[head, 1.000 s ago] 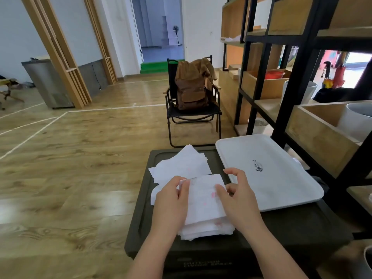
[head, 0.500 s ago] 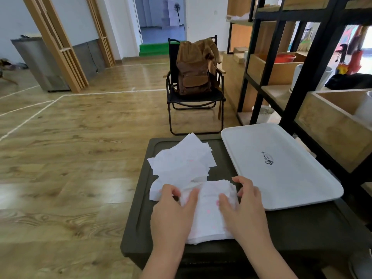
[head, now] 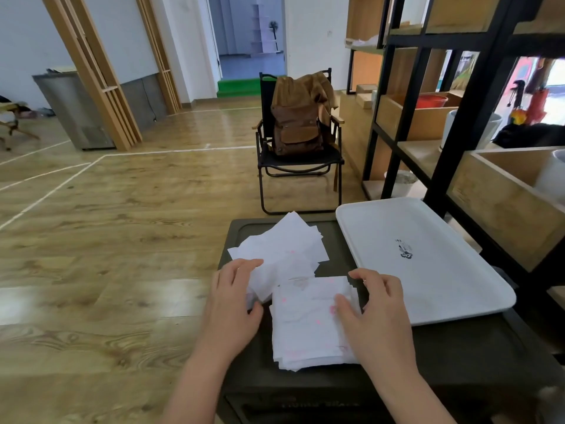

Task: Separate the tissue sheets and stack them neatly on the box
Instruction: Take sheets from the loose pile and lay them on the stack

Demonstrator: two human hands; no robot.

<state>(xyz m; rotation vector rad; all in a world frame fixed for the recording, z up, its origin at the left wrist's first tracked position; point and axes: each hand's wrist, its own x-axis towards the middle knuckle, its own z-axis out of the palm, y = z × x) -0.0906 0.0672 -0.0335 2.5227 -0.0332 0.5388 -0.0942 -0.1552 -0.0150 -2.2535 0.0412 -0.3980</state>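
A neat pile of thin white tissue sheets with faint pink marks [head: 312,325] lies on the flat lid of a dark olive-green plastic storage box [head: 458,356], toward its near edge. Just behind it and to the left, a looser, fanned heap of separated white tissue sheets [head: 284,249] lies on the same lid, its near edge meeting the neat pile's far left corner.

The person's left hand [head: 232,304] is at the left side of the neat pile, fingers curled round a single white sheet [head: 263,283] that stands lifted between the two heaps. The right hand [head: 376,307] rests on the right edge of the neat pile, the thumb pressing down on the top sheet and the fingers bent loosely over the far right corner; it holds nothing up.

To the right, a white rectangular plastic tray with a small dark printed mark [head: 443,270] lies on the lid, overhanging the far right side.

Beyond the box stands a black folding chair [head: 301,166] carrying a brown canvas backpack [head: 298,120], on a wooden plank floor [head: 122,224]. A black-framed shelving unit with wooden compartments [head: 458,102] rises on the right.
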